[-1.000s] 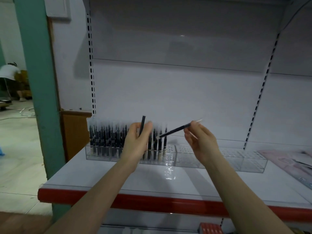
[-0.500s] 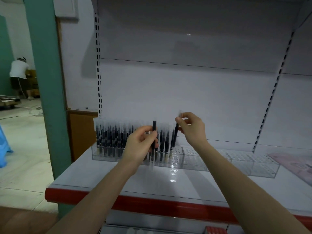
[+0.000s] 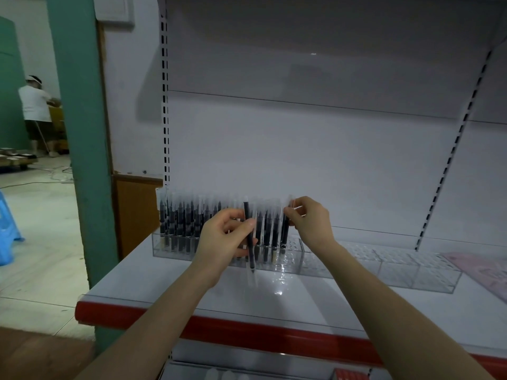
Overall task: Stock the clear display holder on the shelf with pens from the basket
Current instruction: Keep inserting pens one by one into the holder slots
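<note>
A long clear display holder [image 3: 384, 266] stands on the white shelf [image 3: 175, 281] against the back panel. Its left part is packed with several upright black pens [image 3: 181, 220]; its right compartments hold none. My left hand [image 3: 223, 238] grips one black pen [image 3: 249, 234] upright in front of the holder. My right hand [image 3: 310, 220] pinches the top of another black pen [image 3: 285, 231] that stands in the holder at the right end of the filled rows. The basket is out of view.
A green pillar [image 3: 79, 149] rises left of the shelf. A person in a white shirt [image 3: 35, 105] stands far back left, and a blue stool [image 3: 6, 231] sits at the left edge. A pink sheet [image 3: 482, 270] lies at the shelf's right end.
My right hand swung its pen from slanted to upright and lowered it into the holder. My left hand kept its pen and moved slightly right and down.
</note>
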The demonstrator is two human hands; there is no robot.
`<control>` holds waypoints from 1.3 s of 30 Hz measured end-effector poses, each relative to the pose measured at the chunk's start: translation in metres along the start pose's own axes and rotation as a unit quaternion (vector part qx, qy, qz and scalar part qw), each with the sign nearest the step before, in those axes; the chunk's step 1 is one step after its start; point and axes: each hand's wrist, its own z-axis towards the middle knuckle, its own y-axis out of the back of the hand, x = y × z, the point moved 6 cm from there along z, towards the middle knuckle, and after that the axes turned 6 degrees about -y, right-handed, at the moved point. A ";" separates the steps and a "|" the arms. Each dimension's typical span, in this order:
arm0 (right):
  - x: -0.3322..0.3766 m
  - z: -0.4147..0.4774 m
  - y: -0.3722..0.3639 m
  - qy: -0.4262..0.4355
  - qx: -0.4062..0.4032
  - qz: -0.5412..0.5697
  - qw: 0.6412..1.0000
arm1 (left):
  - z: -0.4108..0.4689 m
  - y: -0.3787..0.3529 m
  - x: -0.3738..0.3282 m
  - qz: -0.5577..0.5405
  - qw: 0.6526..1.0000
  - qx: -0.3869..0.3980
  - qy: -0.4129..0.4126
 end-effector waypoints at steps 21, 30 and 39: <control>-0.012 -0.048 0.028 -0.088 -0.011 0.116 0.989 | 0.003 -0.004 -0.008 -0.133 0.987 -0.087 0.018; -0.028 -0.088 0.001 -0.335 0.120 0.560 0.748 | -0.017 -0.040 -0.006 -0.135 0.989 -0.055 -0.002; -0.024 -0.077 0.010 -0.275 0.058 0.563 0.777 | -0.045 -0.031 0.004 0.143 0.984 0.082 -0.064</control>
